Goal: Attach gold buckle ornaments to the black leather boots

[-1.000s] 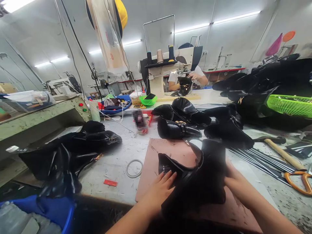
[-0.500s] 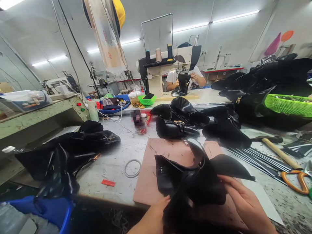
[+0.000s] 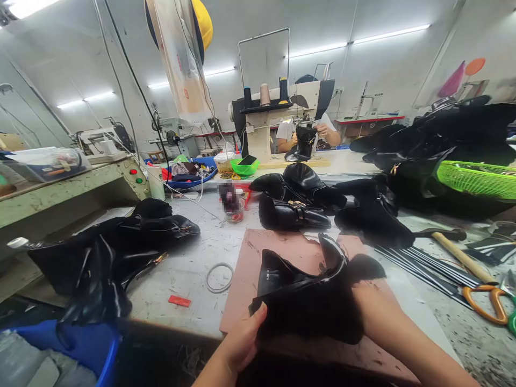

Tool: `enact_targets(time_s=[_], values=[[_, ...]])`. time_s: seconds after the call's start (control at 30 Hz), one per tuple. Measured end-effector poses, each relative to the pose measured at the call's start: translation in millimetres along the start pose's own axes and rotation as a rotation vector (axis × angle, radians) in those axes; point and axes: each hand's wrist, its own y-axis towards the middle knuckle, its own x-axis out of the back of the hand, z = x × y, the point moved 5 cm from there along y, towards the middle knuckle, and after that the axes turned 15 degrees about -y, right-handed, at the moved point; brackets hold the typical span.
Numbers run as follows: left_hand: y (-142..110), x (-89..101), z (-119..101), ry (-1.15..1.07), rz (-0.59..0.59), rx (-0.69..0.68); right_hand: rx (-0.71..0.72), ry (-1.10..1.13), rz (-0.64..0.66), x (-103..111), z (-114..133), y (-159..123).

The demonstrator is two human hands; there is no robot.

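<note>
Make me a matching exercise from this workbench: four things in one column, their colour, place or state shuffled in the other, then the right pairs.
1. Left hand
2. Ring
3. Hammer
4. Mesh basket

A. Bright green
B. Lying flat beside the pink board
C. Holding the black boot piece
D. Wooden-handled

Pairs: 1-C, 2-B, 3-D, 4-A

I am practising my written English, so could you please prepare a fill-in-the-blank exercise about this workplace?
1. The left hand holds the edge of a ____ boot piece.
2. The grey ring lies to the ____ of the pink board.
3. The small flat strip is ____.
4. The bowl is bright ____.

Missing words: black; left; red; green.
</note>
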Motion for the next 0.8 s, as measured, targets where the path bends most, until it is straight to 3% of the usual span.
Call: enact_targets(time_s=[0.13, 0.23, 0.3, 0.37, 0.53, 0.7, 0.8], values=[[-0.7, 0.7, 1.8, -0.059, 0.044, 0.04, 0.107, 0.25, 0.046, 12.8, 19.3, 6.1], [-0.4, -0.9, 2.5, -0.103, 0.088, 0.08, -0.025, 0.433, 0.193, 7.6, 15.0, 8.9], [0.3, -1.2, 2.3, -0.116, 0.106, 0.088, -0.122, 0.401, 0.314, 1.1, 9.4, 7.7], [0.9, -0.5, 2.6, -0.112, 0.114, 0.096, -0.147, 0.356, 0.351, 1.8, 8.7, 6.2], [1.3, 1.7, 1.7, -0.088, 0.111, 0.097, 0.043, 0.439, 0.226, 21.9, 30.8, 7.6], [1.0, -1.0, 1.9, -0.064, 0.143, 0.114, -0.166, 0.297, 0.067, 16.8, 18.8, 10.0], [-0.1, -1.6, 2.1, -0.041, 0.139, 0.104, -0.159, 0.127, 0.043, 12.0, 8.8, 7.7]])
